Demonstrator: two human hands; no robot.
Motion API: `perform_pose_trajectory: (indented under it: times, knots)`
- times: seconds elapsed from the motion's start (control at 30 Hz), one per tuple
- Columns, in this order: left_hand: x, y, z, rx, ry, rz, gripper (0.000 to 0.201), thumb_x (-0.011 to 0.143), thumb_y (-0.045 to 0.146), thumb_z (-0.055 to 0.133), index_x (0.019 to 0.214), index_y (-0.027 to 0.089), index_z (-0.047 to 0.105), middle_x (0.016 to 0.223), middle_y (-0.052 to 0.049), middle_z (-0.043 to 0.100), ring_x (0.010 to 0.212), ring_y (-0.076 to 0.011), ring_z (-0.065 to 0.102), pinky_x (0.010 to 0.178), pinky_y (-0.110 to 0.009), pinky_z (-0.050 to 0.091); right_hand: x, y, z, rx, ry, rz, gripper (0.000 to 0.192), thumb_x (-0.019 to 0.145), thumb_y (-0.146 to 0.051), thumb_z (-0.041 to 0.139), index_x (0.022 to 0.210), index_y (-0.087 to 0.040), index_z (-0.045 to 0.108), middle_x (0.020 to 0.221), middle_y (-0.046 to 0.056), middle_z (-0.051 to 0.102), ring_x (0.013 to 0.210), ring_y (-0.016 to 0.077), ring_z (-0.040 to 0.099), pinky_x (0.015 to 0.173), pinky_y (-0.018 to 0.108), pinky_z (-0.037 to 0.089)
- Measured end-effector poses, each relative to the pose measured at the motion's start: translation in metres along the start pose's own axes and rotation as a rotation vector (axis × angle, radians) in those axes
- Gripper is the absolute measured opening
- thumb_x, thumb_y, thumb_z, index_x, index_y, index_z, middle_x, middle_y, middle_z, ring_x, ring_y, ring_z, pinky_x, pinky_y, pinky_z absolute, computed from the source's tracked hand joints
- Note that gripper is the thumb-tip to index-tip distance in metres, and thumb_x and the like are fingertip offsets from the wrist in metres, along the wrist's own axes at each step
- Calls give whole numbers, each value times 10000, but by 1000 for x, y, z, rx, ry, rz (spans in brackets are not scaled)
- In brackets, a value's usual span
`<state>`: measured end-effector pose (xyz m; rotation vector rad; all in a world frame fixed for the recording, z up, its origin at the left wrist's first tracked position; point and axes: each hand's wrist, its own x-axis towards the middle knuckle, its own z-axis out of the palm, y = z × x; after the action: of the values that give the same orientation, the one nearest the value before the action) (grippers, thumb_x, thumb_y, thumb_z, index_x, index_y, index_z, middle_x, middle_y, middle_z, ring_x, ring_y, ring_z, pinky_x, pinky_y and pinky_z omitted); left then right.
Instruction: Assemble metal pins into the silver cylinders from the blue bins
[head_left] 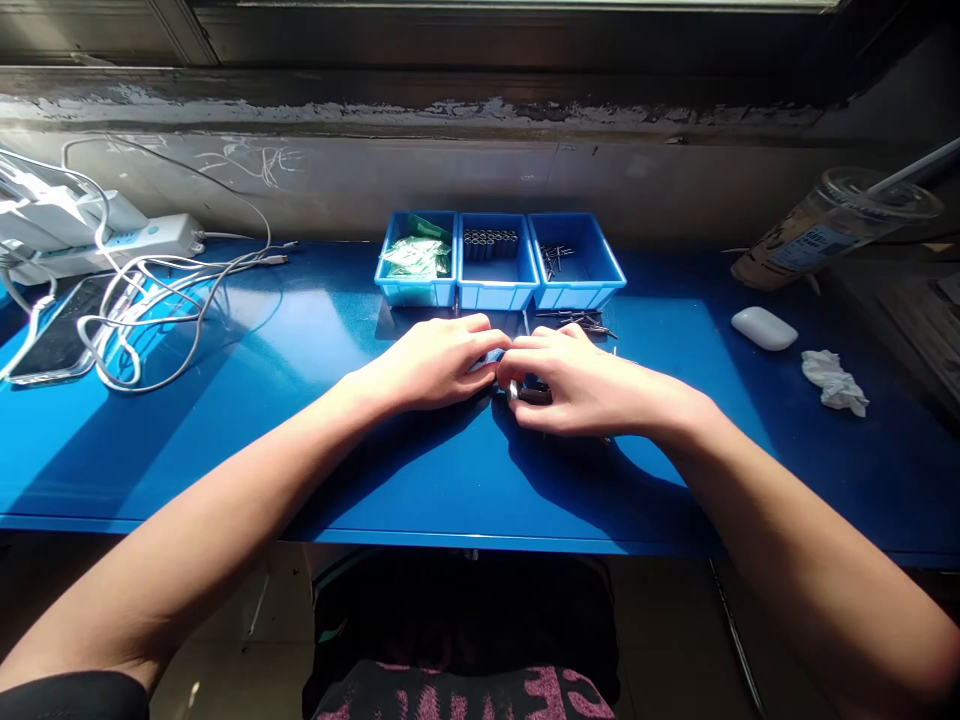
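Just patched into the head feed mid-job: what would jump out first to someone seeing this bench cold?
Both bare hands meet at the middle of the bright blue tabletop, the left hand and right hand pinching a small, mostly hidden part between fingertips. Just behind them stand three blue plastic bins side by side, holding green packets, dark cylinders and thin pins. At far left lies a tangle of white cables beside a white power strip.
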<state>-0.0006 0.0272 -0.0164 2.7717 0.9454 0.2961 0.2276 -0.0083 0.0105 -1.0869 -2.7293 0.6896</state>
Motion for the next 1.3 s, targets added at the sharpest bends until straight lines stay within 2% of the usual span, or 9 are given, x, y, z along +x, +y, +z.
perform_pose_trajectory:
  times: [0.17,0.37,0.53,0.67,0.8,0.9,1.03,1.2,1.3]
  knots:
    - [-1,-1,0,-18,22,22,218,1043,283,549,1158,205,718,1039,-54,663,857,-196,661,702,-284,474,2,4,3,-36,86,-7,159,918,-303,616,988,-223,734,989,51,692,923,238,607,930,452,384]
    - [1,0,0,-62,28,-27,231,1047,331,550,1103,199,730,1024,-54,690,847,-193,655,671,-280,433,1,19,3,3,285,-140,239,850,-182,707,1082,-205,763,1070,92,706,971,257,647,839,395,525]
    - [4,3,-1,-146,93,-88,392,1077,477,488,1019,191,750,983,-51,740,847,-202,668,676,-287,425,5,27,3,-70,471,-246,247,903,-154,670,1135,-199,738,1081,115,676,989,271,667,831,414,577]
    - [4,2,3,-185,142,-90,329,1051,421,523,1011,181,745,922,-44,741,773,-184,631,658,-289,399,12,29,10,-97,597,-314,237,912,-141,654,1136,-199,707,1081,104,668,983,252,675,807,397,594]
    - [6,0,7,-334,238,-12,324,1038,361,525,864,153,702,781,-21,696,665,-141,567,616,-270,377,17,27,15,-118,678,-349,234,910,-130,654,1132,-194,692,1075,102,678,982,246,681,789,378,598]
    - [8,0,8,-366,342,25,337,1024,351,557,780,146,666,682,3,631,589,-112,501,575,-257,347,16,25,13,-94,696,-322,274,920,-143,658,1186,-202,690,1103,99,698,974,240,690,792,367,597]
    - [9,0,9,-316,487,22,323,987,328,634,717,150,630,635,21,584,559,-95,454,548,-249,329,11,23,8,-71,660,-184,354,904,-107,613,1238,-190,699,1132,102,735,962,242,699,801,377,584]
    - [10,-3,11,-218,626,83,318,962,334,714,720,150,621,647,24,601,570,-90,482,547,-230,351,9,14,4,189,641,23,239,916,-223,673,1138,-173,746,975,62,767,793,205,685,694,356,554]
    - [10,-3,12,-147,655,119,320,973,322,698,713,155,619,647,21,609,566,-90,486,545,-226,358,11,9,6,294,631,38,203,950,-359,723,1011,-169,761,941,61,765,799,201,687,673,339,543]
